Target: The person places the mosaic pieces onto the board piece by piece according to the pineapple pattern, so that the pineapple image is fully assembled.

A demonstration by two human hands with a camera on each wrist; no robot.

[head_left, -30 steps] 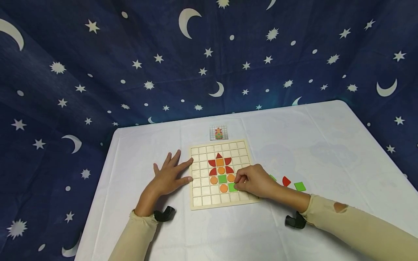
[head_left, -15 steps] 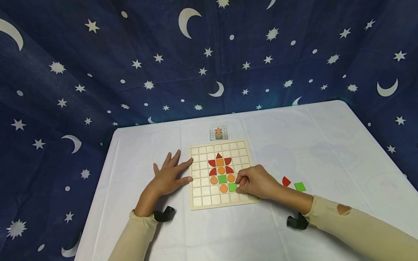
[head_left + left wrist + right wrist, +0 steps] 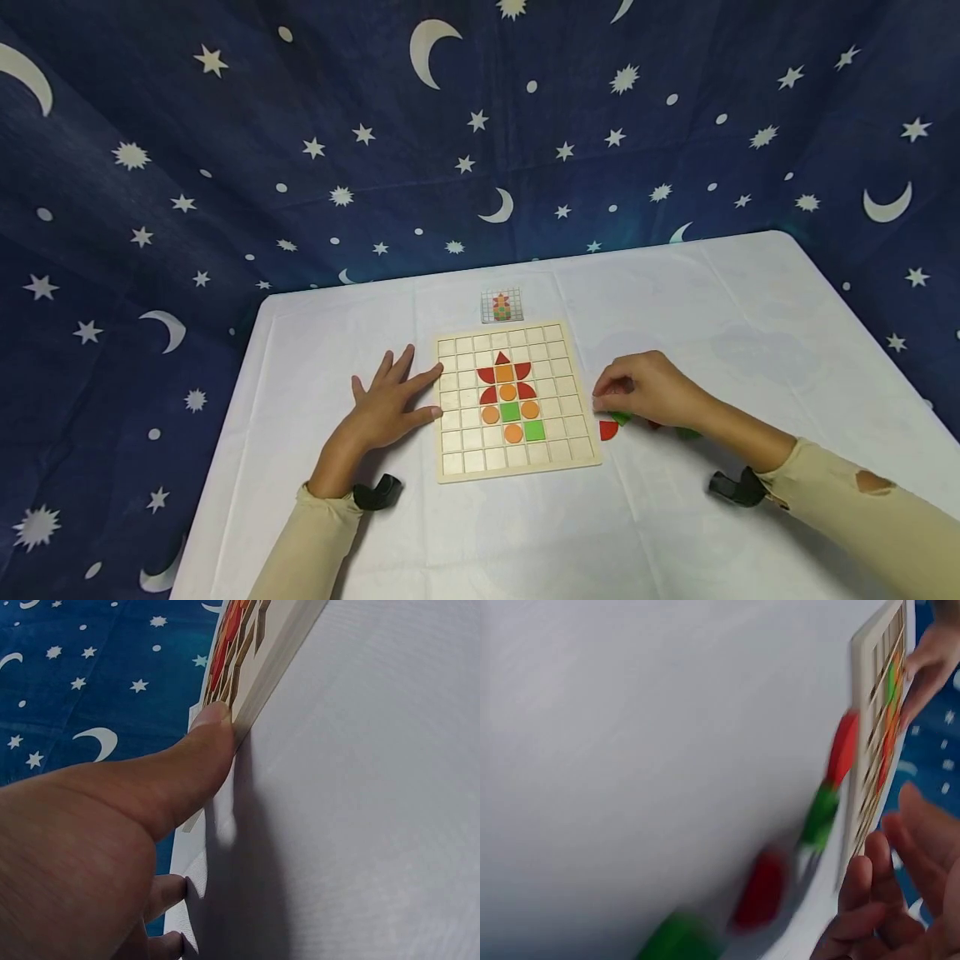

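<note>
A pale wooden grid board (image 3: 468,437) lies on the table, carrying red, orange and green flat tiles. Its lowest filled row has an orange round tile (image 3: 513,433) beside a green square tile (image 3: 534,431). My left hand (image 3: 386,410) rests with spread fingers at the board's left edge, thumb and index finger touching the rim. Right of the board, my right hand (image 3: 651,390) hovers over loose tiles with loosely bent fingers; no tile shows between them. A red quarter-round tile (image 3: 608,430) lies beside the board, and a green tile (image 3: 621,417) is partly hidden under that hand.
A small pattern card (image 3: 502,306) showing a similar coloured figure lies just beyond the board. More red and green tiles (image 3: 759,891) lie along the right side. The white-covered table (image 3: 750,333) ends at a dark blue star-and-moon cloth (image 3: 637,133) behind.
My right hand has let go of the green square tile, which stays on the board, and has moved right over the loose tiles. My left hand has stayed still.
</note>
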